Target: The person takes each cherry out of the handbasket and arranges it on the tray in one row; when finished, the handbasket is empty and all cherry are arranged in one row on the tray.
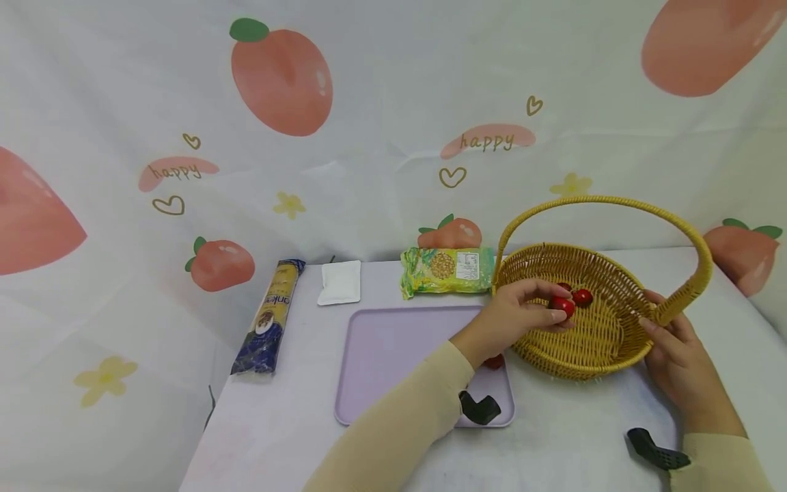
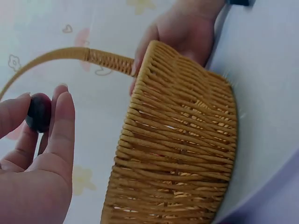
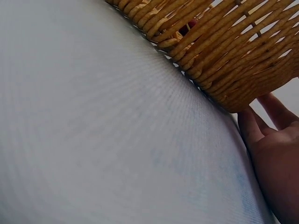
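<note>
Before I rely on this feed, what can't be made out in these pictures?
Head view: the red item on the purple tray, partly hidden by the left sleeve; its shape is unclear.
Head view: the rear red fruit in the wicker basket, partly covered by the left hand.
Left wrist view: one end of the basket, cut off by the bottom edge.
Head view: the packet label's fine print, too small.

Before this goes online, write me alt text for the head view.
A person's left hand pinches a small red item over a wicker basket with similar red pieces inside, while the right hand grips its rim beside the handle. A lilac tray, green packet, white packet and blue-gold packet lie to the left.
</note>
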Available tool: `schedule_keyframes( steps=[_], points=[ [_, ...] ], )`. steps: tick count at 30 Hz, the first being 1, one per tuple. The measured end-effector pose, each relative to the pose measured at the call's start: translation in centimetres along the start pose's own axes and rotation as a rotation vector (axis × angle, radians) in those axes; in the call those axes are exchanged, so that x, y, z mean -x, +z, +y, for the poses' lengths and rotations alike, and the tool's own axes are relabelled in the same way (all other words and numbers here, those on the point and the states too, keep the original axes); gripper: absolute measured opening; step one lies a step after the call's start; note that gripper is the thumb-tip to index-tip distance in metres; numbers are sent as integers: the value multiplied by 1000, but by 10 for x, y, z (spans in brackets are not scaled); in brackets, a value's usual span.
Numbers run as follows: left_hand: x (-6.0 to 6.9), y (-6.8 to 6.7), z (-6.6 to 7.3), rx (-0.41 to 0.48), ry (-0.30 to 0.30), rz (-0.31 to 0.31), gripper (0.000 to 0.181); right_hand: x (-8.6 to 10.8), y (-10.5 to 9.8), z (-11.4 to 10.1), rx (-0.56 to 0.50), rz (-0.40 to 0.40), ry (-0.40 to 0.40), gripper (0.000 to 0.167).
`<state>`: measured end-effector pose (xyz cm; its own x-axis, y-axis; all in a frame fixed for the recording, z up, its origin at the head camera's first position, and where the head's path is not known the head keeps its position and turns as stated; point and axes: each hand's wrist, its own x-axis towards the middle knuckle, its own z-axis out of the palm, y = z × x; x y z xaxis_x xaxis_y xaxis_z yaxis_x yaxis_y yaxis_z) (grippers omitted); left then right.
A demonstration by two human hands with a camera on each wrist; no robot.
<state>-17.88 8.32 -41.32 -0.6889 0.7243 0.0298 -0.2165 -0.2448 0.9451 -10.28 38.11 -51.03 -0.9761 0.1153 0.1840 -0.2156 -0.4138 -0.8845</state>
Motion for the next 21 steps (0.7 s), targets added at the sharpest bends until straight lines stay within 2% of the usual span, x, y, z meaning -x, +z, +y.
schedule_keyframes(
  steps=[4,10,17,21],
  points=[
    [18,-8,1,-12,-10,-19,28,1,0,0,-5,1,4,55],
    [43,-23,-1,-68,-19,-7,30,0,-1,1,-20,-3,-11,55],
    [73,-52,-5,-122,-36,75,33,0,0,2,-55,-26,-25,54],
    [90,-69,-7,-163,-5,148,33,1,0,2,-64,-26,-29,54]
  ],
)
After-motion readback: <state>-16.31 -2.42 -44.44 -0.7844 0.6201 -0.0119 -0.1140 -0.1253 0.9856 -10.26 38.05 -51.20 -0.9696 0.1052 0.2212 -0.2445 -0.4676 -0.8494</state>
